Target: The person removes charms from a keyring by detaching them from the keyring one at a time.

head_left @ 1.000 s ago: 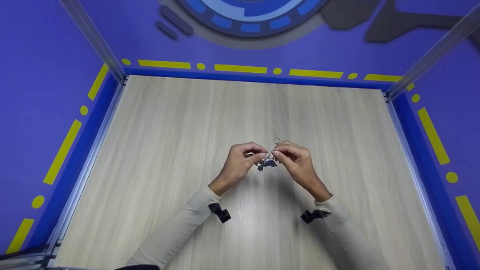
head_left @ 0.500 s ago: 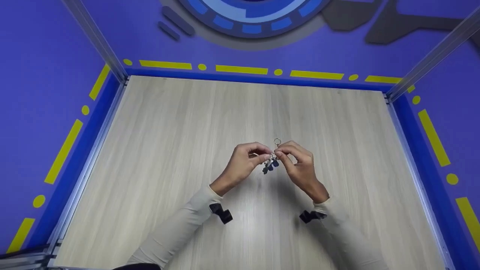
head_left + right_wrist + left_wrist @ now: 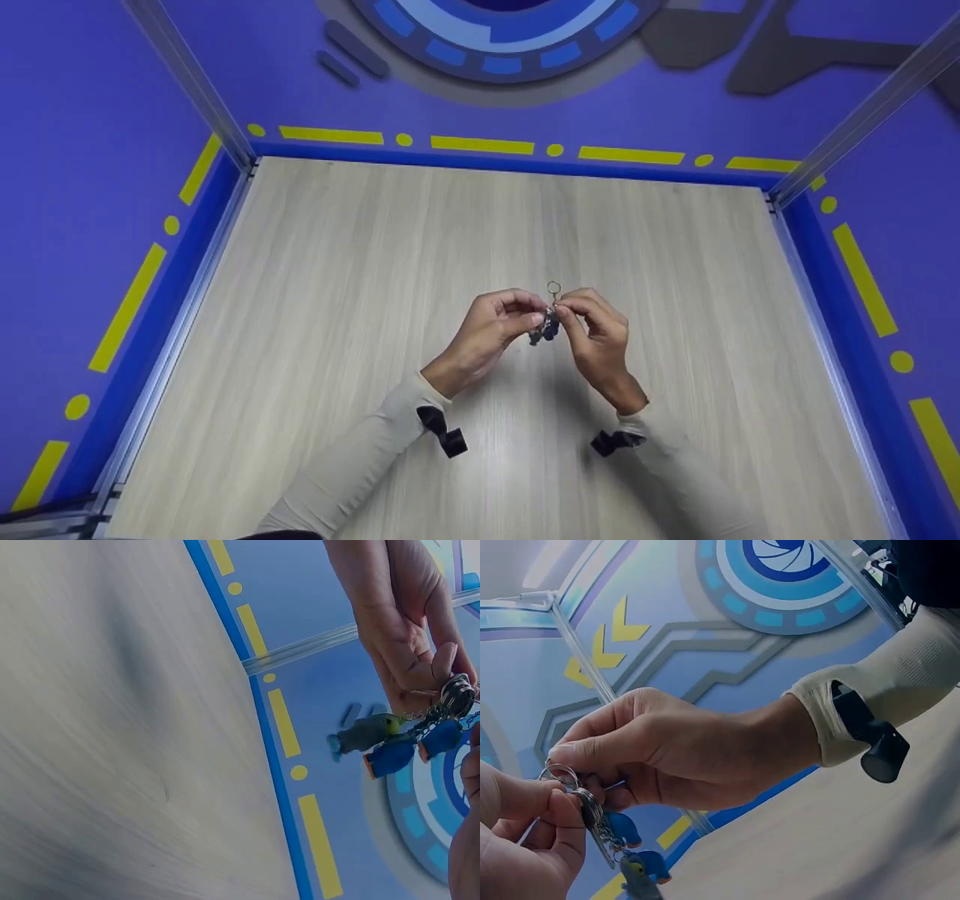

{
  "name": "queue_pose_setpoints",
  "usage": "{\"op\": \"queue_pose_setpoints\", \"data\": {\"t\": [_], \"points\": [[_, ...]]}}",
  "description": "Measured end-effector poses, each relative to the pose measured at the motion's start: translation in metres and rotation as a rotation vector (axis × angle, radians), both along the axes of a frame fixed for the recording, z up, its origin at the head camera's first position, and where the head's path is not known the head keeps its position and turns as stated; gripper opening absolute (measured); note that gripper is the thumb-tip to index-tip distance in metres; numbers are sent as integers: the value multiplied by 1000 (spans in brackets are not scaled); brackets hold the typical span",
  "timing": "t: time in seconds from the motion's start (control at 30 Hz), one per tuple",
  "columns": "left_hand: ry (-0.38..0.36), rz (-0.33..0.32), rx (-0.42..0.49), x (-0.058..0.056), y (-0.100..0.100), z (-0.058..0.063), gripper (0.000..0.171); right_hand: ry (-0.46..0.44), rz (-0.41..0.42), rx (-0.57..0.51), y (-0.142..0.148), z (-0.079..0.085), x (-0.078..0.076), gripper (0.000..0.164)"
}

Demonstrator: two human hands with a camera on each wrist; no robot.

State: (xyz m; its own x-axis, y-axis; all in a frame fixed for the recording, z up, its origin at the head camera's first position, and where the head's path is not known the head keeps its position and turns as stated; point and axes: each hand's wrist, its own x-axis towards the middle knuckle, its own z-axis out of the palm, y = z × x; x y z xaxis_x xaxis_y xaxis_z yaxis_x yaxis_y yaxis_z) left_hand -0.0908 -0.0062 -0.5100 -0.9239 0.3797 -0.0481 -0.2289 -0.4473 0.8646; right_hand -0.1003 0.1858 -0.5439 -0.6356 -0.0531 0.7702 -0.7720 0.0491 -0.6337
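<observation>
Both hands meet over the table, holding a bunch of keychains with small figure charms. In the head view my left hand point(image 3: 484, 334) pinches the bunch from the left, and my right hand point(image 3: 598, 337) pinches it from the right. Above their fingertips stands a loose metal split ring point(image 3: 553, 287). Dark charms point(image 3: 551, 328) hang below the fingers. Seen from the left wrist, the right thumb and fingertips grip a ring point(image 3: 571, 778) beside stacked rings at the left fingers. The right wrist view shows blue charms point(image 3: 391, 756) and a grey figure charm point(image 3: 365, 733) dangling on short chains.
A pale wood-grain table point(image 3: 375, 247) lies under the hands. Blue walls point(image 3: 480, 105) with yellow marks stand at the back and sides, joined by metal posts point(image 3: 195, 82). Black wrist cameras point(image 3: 442, 433) sit on both sleeves.
My left hand has shifted slightly right, closer to the right hand, whose wrist has swung a little inward. The charms, spread out before, now hang bunched closer together between the fingers.
</observation>
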Motion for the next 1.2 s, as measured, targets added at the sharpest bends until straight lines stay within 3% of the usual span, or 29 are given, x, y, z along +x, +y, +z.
{"op": "queue_pose_setpoints", "data": {"t": [0.23,0.57,0.67,0.87,1.2], "points": [[65,59,-136,-1,-2,-4,12,-39,24,6,-1,-4,2,11],[22,30,-146,-3,-4,-11,11,-82,15,13,0,-5,2,14],[29,59,-157,-5,-4,-13,11,-109,-6,35,1,-5,1,3],[70,148,-228,-5,-8,-16,12,-167,-39,88,3,-9,0,24],[208,242,-427,-4,-15,-18,14,-170,-25,150,0,-11,-1,24]]}}
